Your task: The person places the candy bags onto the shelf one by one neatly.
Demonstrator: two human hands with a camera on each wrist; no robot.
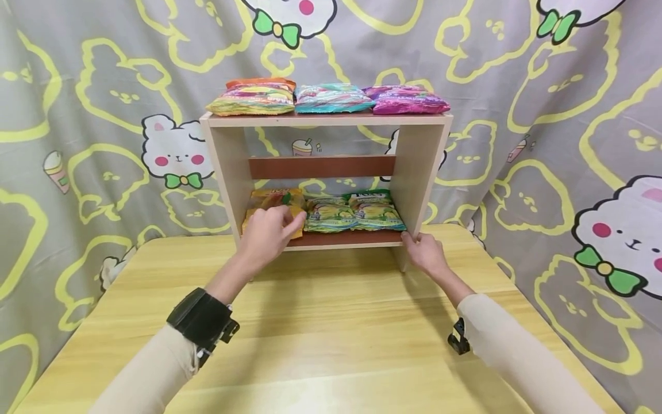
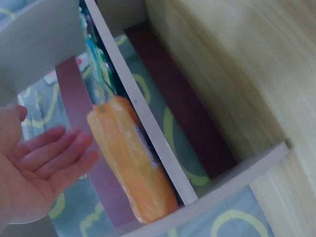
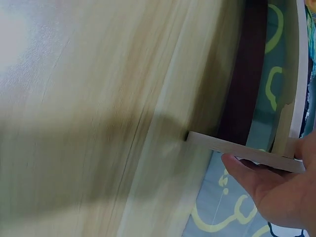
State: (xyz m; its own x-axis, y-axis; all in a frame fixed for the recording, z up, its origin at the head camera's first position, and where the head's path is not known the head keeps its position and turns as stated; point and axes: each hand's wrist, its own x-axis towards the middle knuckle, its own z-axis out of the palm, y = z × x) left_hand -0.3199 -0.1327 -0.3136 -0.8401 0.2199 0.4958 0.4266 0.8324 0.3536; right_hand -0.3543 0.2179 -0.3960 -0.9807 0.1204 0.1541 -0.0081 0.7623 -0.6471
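Observation:
A small two-tier shelf (image 1: pixel 434 167) of pale board stands on the table. My left hand (image 1: pixel 268 231) is in front of its lower tier, close to an orange-yellow snack bag (image 2: pixel 131 163) at the left end. In the left wrist view the fingers are loosely extended, with a gap between them and the bag. My right hand (image 1: pixel 425 252) grips the front edge of the right side panel (image 3: pixel 237 149), low down by the lower board. Two green snack bags (image 1: pixel 330 214) (image 1: pixel 376 210) lie beside the orange-yellow one.
On the top board sit an orange-and-yellow bag (image 1: pixel 253 98), a teal bag (image 1: pixel 333 98) and a purple-pink bag (image 1: pixel 405 100). A brown bar (image 1: pixel 320 167) crosses the back. Patterned grey curtains (image 1: pixel 114 92) surround the wooden table (image 1: pixel 331 333).

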